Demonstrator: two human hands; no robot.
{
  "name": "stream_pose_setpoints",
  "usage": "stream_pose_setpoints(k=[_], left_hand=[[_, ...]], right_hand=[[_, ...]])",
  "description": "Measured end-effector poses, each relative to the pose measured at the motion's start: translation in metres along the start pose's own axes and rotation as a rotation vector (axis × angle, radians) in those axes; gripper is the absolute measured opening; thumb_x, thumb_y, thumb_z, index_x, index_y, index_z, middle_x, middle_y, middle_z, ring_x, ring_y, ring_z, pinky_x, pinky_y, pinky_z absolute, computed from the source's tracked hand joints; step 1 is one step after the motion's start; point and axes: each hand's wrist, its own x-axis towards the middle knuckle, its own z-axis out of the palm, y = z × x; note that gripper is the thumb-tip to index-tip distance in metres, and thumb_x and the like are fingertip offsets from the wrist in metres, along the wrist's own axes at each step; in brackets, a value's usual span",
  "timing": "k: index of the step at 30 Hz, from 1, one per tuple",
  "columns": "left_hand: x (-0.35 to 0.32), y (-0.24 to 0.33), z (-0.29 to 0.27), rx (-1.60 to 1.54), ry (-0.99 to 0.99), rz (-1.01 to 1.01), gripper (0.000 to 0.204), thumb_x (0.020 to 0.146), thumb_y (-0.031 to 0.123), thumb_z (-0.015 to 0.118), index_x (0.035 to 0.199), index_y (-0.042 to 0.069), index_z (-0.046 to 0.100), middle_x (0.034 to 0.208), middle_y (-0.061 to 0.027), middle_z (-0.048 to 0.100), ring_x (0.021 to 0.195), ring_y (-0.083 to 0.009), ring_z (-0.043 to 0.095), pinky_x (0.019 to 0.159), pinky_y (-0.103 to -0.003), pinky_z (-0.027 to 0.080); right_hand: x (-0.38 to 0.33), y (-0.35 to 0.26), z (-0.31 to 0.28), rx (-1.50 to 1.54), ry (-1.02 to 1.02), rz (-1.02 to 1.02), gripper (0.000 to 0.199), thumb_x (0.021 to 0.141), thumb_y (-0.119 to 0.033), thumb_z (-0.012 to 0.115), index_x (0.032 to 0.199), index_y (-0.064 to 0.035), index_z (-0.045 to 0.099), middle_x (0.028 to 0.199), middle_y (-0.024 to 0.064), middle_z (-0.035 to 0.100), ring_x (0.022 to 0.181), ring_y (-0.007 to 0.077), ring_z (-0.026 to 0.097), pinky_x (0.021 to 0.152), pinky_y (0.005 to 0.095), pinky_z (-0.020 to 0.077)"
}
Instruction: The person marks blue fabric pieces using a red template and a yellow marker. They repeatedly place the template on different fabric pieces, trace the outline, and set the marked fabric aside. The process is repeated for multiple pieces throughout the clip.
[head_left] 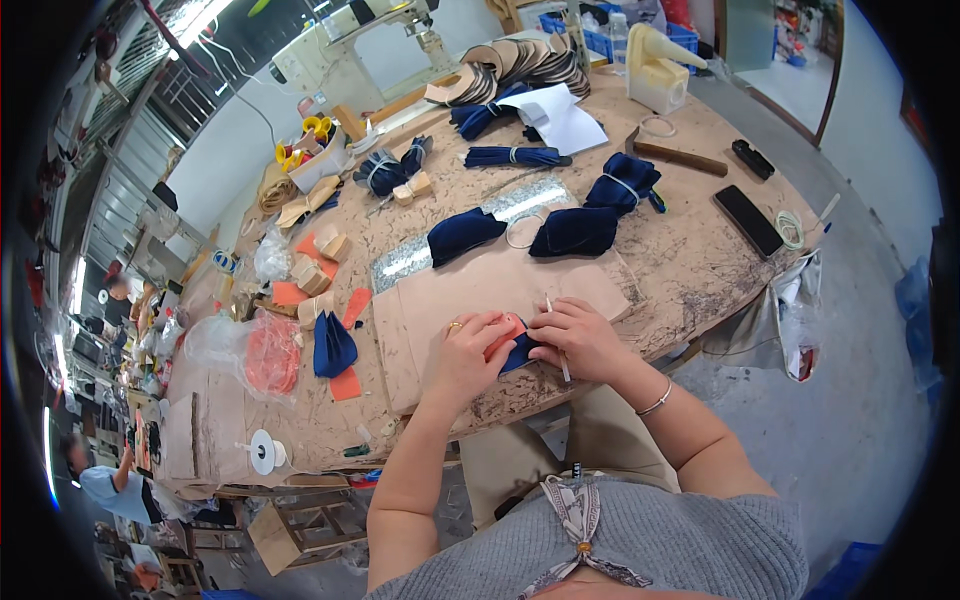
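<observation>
Near the front edge of the worktable, both my hands work over a pale tan sheet [430,310]. My left hand [470,350], with a ring on it, has its fingers curled on a small orange-red piece [509,333]. Under that piece and between the hands lies a dark blue piece [520,353], partly hidden by my fingers. My right hand [580,340] holds a thin white pen-like stick [567,370] and touches the blue piece's right side. Two dark blue pieces [466,236] [573,232] lie just beyond the sheet, with a pale ring [523,231] between them.
A hammer [680,156], a phone [748,221] and a pale glue pot [658,75] stand or lie at the right. Tied dark blue bundles [622,184] are at the back. Leftward are orange scraps [345,384], a blue folded piece [334,345] and a thread spool [266,452].
</observation>
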Motion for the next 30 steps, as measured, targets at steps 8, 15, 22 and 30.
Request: stream_pose_setpoints(k=[8, 15, 22, 30], left_hand=[[-0.002, 0.011, -0.003, -0.108, -0.017, -0.242, 0.036, 0.081, 0.018, 0.076, 0.114, 0.009, 0.065, 0.113, -0.01, 0.067, 0.106, -0.0307, 0.062, 0.095, -0.041, 0.047], [-0.007, 0.005, 0.003, -0.119, 0.017, -0.261, 0.046, 0.081, 0.024, 0.076, 0.121, 0.01, 0.057, 0.114, -0.0105, 0.065, 0.108, -0.032, 0.06, 0.097, -0.043, 0.045], [-0.007, 0.006, 0.0, -0.092, -0.007, -0.289, 0.046, 0.081, 0.026, 0.075, 0.12, 0.012, 0.057, 0.114, -0.0113, 0.065, 0.106, -0.0335, 0.061, 0.096, -0.044, 0.045], [-0.011, -0.008, 0.016, -0.15, 0.066, -0.222, 0.047, 0.079, 0.02, 0.075, 0.12, 0.009, 0.055, 0.106, -0.01, 0.067, 0.107, -0.0307, 0.06, 0.097, -0.044, 0.041]], right_hand=[[0.006, 0.001, -0.002, 0.178, 0.039, 0.103, 0.019, 0.09, -0.024, 0.067, 0.092, -0.0057, 0.066, 0.104, 0.0081, 0.065, 0.1, 0.0263, 0.062, 0.095, 0.0393, 0.0465], [0.039, 0.009, 0.009, 0.795, 0.133, 0.61, 0.009, 0.091, -0.005, 0.066, 0.097, 0.0015, 0.065, 0.086, 0.0078, 0.068, 0.085, 0.0136, 0.067, 0.074, 0.03, 0.0547], [0.056, -0.004, 0.02, 0.588, -0.022, 0.557, 0.008, 0.09, -0.002, 0.066, 0.096, 0.0022, 0.063, 0.08, 0.011, 0.07, 0.072, 0.0149, 0.07, 0.064, 0.0287, 0.0549], [0.055, -0.007, 0.025, 0.637, -0.067, 0.485, 0.002, 0.089, 0.002, 0.066, 0.089, 0.0018, 0.064, 0.081, 0.0101, 0.07, 0.073, 0.0142, 0.069, 0.064, 0.0269, 0.0548]])
